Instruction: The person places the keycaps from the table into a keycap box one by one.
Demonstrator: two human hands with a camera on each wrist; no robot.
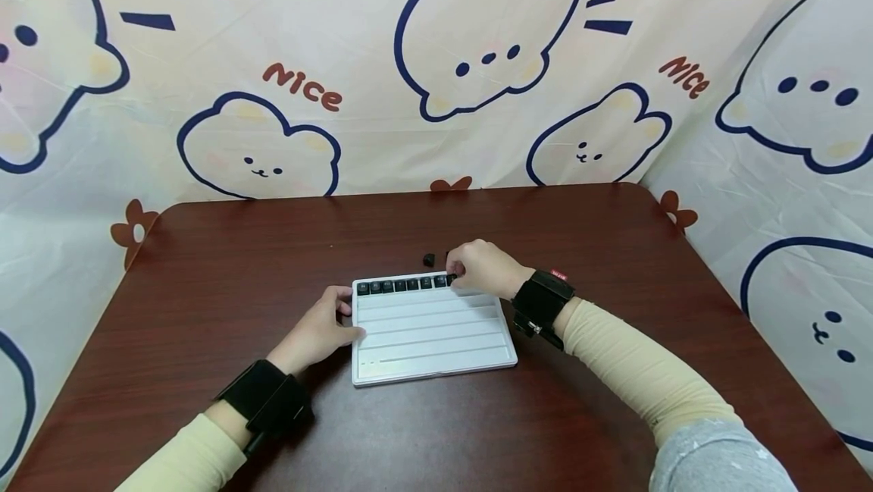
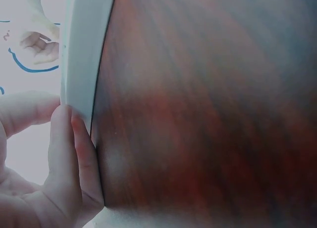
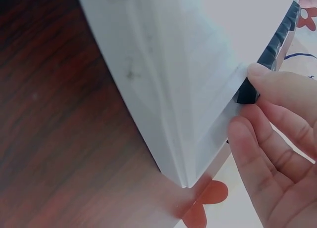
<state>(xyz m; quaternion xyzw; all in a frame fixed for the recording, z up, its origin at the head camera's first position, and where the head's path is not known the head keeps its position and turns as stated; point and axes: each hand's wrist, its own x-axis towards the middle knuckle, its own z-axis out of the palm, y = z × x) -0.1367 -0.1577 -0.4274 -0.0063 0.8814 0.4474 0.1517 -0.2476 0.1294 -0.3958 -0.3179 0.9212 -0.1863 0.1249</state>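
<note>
A white ridged tray [image 1: 430,334] lies on the table in the head view, with a row of black keycaps [image 1: 401,285] along its far edge. My left hand [image 1: 319,331] grips the tray's left edge, thumb on top and fingers along the side. At the right end of the row, my right hand [image 1: 486,270] pinches a black keycap [image 3: 246,93] between thumb and fingers, right at the tray's far edge. The left wrist view shows the fingers of that left hand against the white tray side [image 2: 89,45].
A loose black keycap [image 1: 428,259] lies on the table beyond the tray, and part of another dark piece shows beside the right hand. The brown wooden table [image 1: 273,249] meets a printed cloth backdrop [image 1: 382,151] at its far and side edges.
</note>
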